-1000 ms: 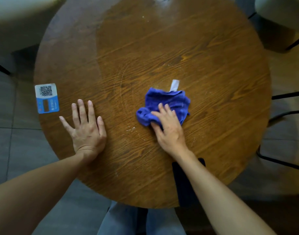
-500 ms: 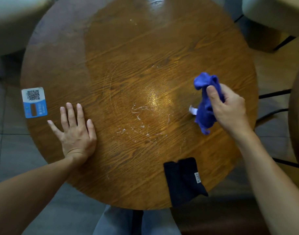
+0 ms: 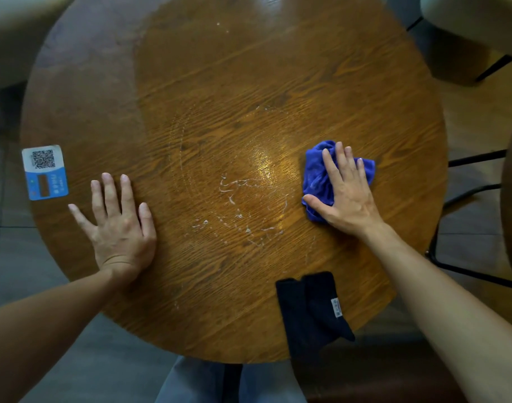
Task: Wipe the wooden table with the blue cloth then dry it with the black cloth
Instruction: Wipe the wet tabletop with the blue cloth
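At the left rim of the wooden table (image 3: 249,82) sits a QR card (image 3: 44,172). The left hand (image 3: 119,228) lies flat, fingers spread, holding nothing. White streaks (image 3: 243,210) mark the centre. The black cloth (image 3: 311,312) overhangs the near edge. The right hand (image 3: 346,190) presses flat on the bunched blue cloth (image 3: 317,177).

A: Where is the bench (image 3: 249,82) open?
B: The far half and the middle, between the hands.
A: What blocks?
B: Left hand (image 3: 119,228) flat near-left, sticker (image 3: 45,173) at the left edge, black cloth (image 3: 310,312) over the near edge.
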